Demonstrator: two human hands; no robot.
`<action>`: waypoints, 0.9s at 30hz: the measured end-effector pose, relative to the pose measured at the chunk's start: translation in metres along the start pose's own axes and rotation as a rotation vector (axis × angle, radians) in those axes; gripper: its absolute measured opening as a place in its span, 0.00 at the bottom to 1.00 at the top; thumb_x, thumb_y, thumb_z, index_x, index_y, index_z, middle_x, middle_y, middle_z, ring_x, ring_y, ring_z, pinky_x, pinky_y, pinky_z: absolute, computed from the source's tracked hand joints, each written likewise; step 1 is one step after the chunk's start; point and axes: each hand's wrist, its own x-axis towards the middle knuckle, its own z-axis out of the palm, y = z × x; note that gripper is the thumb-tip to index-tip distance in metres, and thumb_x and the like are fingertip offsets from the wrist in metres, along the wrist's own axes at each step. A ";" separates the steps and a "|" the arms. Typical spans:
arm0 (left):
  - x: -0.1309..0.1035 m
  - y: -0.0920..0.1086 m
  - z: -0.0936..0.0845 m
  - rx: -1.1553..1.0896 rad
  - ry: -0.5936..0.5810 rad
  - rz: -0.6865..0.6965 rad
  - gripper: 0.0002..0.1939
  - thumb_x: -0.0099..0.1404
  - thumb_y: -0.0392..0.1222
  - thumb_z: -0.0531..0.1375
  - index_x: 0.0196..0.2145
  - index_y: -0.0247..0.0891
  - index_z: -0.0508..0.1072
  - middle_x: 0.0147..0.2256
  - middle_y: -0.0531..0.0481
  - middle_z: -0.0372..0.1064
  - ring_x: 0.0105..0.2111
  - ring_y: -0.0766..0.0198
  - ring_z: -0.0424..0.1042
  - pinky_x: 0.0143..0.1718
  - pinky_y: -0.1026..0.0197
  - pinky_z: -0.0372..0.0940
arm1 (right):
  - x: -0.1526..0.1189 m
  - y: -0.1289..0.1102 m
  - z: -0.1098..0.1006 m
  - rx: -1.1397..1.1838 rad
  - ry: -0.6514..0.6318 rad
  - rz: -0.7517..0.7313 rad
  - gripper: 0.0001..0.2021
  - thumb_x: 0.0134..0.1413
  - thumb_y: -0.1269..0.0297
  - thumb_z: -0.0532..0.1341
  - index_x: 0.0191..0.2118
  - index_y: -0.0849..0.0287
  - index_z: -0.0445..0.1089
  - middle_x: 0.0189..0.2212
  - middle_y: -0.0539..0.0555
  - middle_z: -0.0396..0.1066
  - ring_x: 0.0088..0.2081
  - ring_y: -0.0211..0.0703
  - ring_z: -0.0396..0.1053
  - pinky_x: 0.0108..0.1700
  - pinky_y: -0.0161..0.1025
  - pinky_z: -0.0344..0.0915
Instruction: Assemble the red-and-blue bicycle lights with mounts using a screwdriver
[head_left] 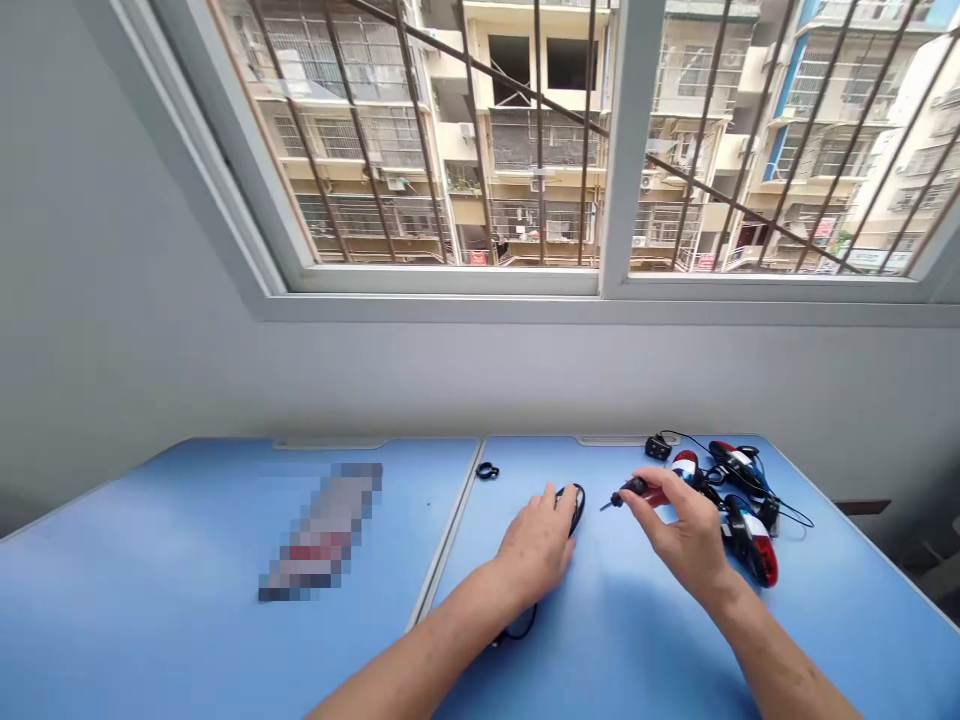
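Precariously, the right hand [688,530] pinched a screwdriver-like tool [616,498] while the left hand [536,545], fingers slightly parted, covered a black-rimmed part [578,508] toward the worktop's [615,640] far edge, its grip indiscernible; loose steadying could have let it slide.

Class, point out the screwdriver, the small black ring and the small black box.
Screwdriver [637,486]: head view, on its black handle.
Black ring [494,472]: head view, on the right side of its band.
Black box [658,448]: head view, on its middle.
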 end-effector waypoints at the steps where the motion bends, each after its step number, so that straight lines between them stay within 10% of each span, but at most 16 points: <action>1: -0.004 -0.006 -0.002 -0.014 -0.005 0.011 0.23 0.61 0.32 0.55 0.54 0.36 0.57 0.52 0.37 0.62 0.48 0.50 0.66 0.46 0.53 0.63 | -0.001 0.000 0.000 0.013 -0.008 0.014 0.05 0.58 0.63 0.59 0.37 0.57 0.68 0.26 0.51 0.73 0.24 0.39 0.71 0.27 0.35 0.72; 6: -0.020 -0.027 -0.008 -0.070 -0.009 0.067 0.15 0.56 0.28 0.55 0.41 0.39 0.64 0.43 0.45 0.65 0.40 0.55 0.68 0.40 0.59 0.64 | -0.011 0.006 0.007 0.108 -0.068 0.119 0.07 0.57 0.60 0.59 0.39 0.57 0.68 0.29 0.52 0.75 0.27 0.40 0.73 0.29 0.36 0.74; 14: -0.022 -0.035 -0.001 -0.171 0.032 0.128 0.15 0.62 0.37 0.56 0.48 0.44 0.64 0.44 0.45 0.63 0.41 0.55 0.66 0.41 0.57 0.64 | 0.008 0.005 0.015 0.275 -0.105 0.333 0.09 0.57 0.58 0.59 0.41 0.56 0.65 0.37 0.57 0.75 0.37 0.46 0.74 0.32 0.41 0.75; 27: -0.016 -0.050 0.001 -0.349 0.001 0.205 0.22 0.59 0.33 0.56 0.51 0.44 0.63 0.46 0.47 0.67 0.46 0.54 0.64 0.49 0.54 0.59 | 0.038 -0.023 0.031 0.338 -0.150 0.194 0.08 0.58 0.66 0.58 0.44 0.55 0.65 0.36 0.55 0.76 0.34 0.41 0.74 0.32 0.36 0.74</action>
